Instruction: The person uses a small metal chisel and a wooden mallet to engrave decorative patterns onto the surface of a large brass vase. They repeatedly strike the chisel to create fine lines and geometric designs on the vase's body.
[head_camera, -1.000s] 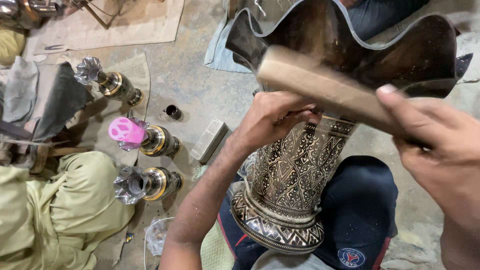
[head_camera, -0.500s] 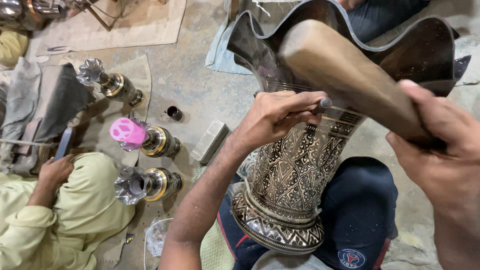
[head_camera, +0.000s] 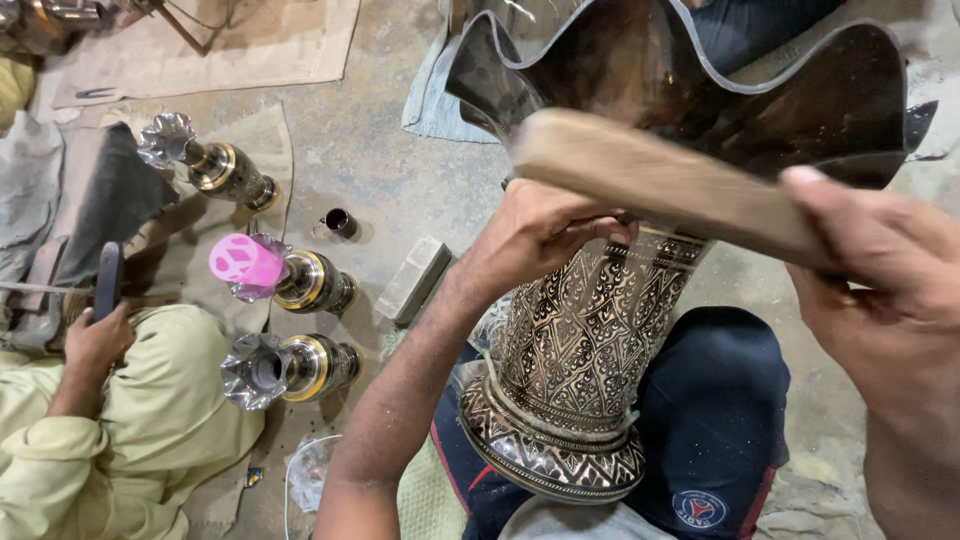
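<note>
The engraved brass vase (head_camera: 590, 340) stands between the person's knees. The left hand (head_camera: 540, 235) pinches a small tool against its neck; the right hand (head_camera: 880, 300) grips a wooden mallet (head_camera: 660, 180) above. Left of both grips, three smaller vases (head_camera: 290, 365) lie on the floor beside a co-worker's hand (head_camera: 95, 340).

The wooden mallet (head_camera: 660, 185) is blurred; its handle vanishes inside the right hand (head_camera: 880, 300), itself cropped at three o'clock.
</note>
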